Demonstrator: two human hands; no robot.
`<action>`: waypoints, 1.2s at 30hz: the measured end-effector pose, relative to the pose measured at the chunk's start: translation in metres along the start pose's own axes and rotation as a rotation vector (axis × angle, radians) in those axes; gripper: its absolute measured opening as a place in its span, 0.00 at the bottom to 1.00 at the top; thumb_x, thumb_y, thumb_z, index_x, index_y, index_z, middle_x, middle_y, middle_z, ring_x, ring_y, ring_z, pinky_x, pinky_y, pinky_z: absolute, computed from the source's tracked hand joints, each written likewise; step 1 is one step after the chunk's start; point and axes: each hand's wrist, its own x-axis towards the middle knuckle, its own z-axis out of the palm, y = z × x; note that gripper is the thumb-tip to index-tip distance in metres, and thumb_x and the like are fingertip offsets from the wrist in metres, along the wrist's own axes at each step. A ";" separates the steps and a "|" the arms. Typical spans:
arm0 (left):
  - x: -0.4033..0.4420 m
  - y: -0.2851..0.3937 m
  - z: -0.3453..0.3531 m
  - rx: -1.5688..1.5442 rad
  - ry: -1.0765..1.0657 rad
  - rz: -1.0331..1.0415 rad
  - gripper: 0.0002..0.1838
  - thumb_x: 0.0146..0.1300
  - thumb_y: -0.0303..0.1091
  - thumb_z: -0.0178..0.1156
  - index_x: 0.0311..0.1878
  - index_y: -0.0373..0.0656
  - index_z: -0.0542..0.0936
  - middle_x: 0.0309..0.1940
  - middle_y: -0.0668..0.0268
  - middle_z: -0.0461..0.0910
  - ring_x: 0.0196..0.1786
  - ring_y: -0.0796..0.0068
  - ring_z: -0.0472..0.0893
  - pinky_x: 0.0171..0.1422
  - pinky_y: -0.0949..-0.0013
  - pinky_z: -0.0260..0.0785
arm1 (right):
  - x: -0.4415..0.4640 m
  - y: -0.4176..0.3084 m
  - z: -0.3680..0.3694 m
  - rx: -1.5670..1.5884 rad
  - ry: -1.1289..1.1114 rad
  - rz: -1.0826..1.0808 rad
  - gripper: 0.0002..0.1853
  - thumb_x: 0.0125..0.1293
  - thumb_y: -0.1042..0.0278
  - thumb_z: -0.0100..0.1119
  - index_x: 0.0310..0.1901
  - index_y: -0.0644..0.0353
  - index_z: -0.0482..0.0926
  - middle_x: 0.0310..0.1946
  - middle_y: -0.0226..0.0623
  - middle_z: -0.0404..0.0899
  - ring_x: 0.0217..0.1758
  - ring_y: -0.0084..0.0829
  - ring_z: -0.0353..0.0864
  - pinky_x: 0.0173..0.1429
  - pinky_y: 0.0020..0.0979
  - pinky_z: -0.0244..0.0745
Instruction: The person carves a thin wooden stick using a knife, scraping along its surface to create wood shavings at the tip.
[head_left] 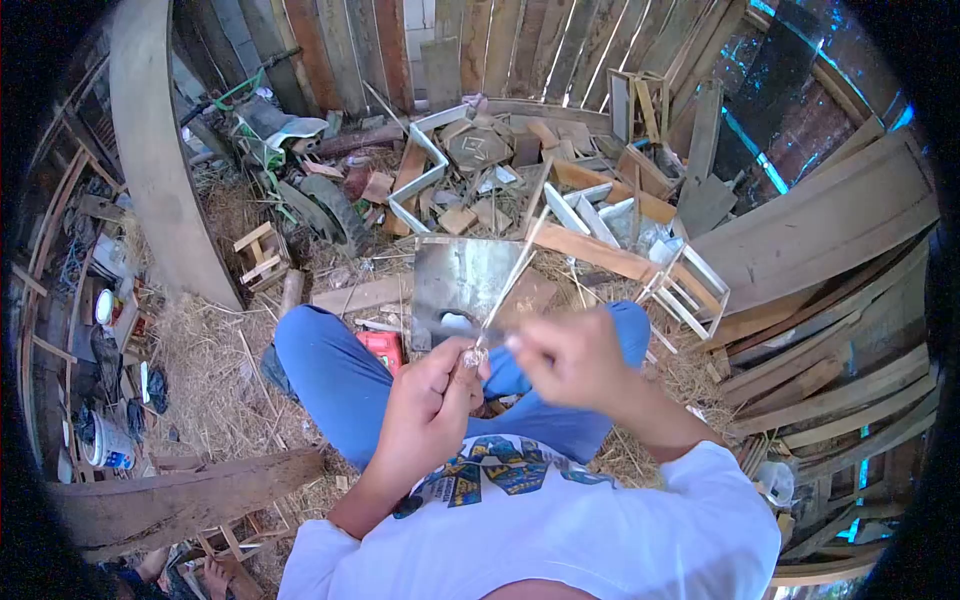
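Note:
My left hand (435,393) is closed around the lower end of a bundle of thin pale strips (512,275), in front of my lap. The strips rise from my fingers, leaning to the right, and a pale, rough knob-like end (476,357) shows at my thumb. Just to the right is my right hand (570,355), smeared by motion, its fingers curled. Whatever it grips, if anything, cannot be made out. Beyond the hands, a grey square board (462,275) lies between my knees. A red object (381,347) rests beside my left leg, partly covered.
Wood offcuts (480,150) are piled ahead, with a white angled frame (420,180) among them. A small wooden crate (262,255) and a tire (340,215) stand ahead left. A white bucket (108,443) is at far left. Long planks (820,240) lean on the right. Straw covers the floor.

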 end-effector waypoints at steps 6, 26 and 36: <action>-0.002 -0.001 0.000 0.017 0.000 0.000 0.12 0.84 0.31 0.50 0.41 0.38 0.76 0.23 0.75 0.69 0.26 0.89 0.64 0.30 0.78 0.55 | 0.006 0.015 -0.001 -0.016 0.040 0.056 0.13 0.69 0.61 0.65 0.28 0.54 0.76 0.18 0.38 0.78 0.20 0.44 0.81 0.24 0.44 0.72; -0.003 0.003 -0.003 0.369 0.160 0.183 0.04 0.73 0.20 0.56 0.46 0.35 0.80 0.21 0.60 0.75 0.22 0.80 0.74 0.28 0.70 0.65 | 0.003 0.009 -0.002 -0.009 -0.018 0.054 0.13 0.68 0.63 0.66 0.28 0.55 0.76 0.18 0.39 0.74 0.21 0.42 0.80 0.24 0.42 0.71; -0.003 0.001 0.001 0.401 0.173 0.200 0.03 0.73 0.20 0.56 0.44 0.31 0.79 0.22 0.68 0.74 0.28 0.87 0.71 0.32 0.75 0.65 | 0.002 0.008 0.000 -0.028 0.032 0.089 0.09 0.66 0.64 0.66 0.29 0.52 0.79 0.19 0.37 0.78 0.20 0.41 0.81 0.25 0.42 0.72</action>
